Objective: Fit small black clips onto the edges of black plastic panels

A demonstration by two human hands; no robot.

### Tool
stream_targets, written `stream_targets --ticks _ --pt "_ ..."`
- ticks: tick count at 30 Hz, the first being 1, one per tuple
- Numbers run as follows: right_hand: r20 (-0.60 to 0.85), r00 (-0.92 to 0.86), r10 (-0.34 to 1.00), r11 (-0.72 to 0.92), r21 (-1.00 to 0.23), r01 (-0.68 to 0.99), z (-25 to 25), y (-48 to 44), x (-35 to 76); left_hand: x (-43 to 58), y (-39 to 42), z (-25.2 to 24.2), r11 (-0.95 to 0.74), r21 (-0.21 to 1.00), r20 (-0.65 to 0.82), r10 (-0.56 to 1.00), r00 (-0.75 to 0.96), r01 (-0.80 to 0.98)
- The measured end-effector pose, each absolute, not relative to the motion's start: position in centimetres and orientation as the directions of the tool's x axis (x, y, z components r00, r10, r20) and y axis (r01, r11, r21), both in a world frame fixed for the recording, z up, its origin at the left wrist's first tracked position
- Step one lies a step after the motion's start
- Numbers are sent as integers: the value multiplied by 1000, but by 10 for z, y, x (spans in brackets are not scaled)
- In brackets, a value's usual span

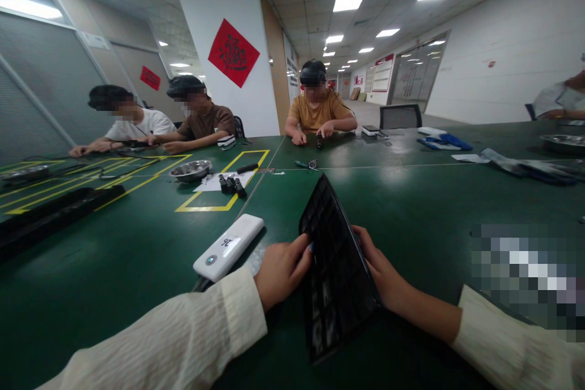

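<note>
A black tray with a grid of shallow compartments stands tilted up on edge in front of me, its compartment side facing left. My right hand grips it along the right side, thumb at the edge and the other fingers hidden behind. My left hand is closed in a pinch at the tray's left side, with its fingertips against the compartments. A tiny blue spot shows at those fingertips; what it belongs to is too small to tell. Just left of that hand lies a white power bank with a lit display.
Beyond are a metal bowl, black cylindrical parts on white paper and a small tool. A long black tray lies left; gloves lie far right. Several people sit around the green table.
</note>
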State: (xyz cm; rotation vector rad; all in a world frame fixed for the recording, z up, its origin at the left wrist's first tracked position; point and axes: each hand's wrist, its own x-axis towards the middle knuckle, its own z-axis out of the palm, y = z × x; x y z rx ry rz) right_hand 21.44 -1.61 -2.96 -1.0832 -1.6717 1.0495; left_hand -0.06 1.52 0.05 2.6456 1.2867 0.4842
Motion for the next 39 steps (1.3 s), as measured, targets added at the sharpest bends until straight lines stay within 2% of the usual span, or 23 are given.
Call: stream_targets --ticks 12,22,39 --pt "222 -236 946 278 -929 244 -33 -14 214 -2 15 -1 -662 271 260 749 609 699" --pt "206 -235 950 261 -936 236 -29 -16 214 0 16 0 -570 332 174 820 545 752" --pt "232 -242 942 290 -927 238 -31 -15 214 0 13 2 -615 347 227 787 573 708"
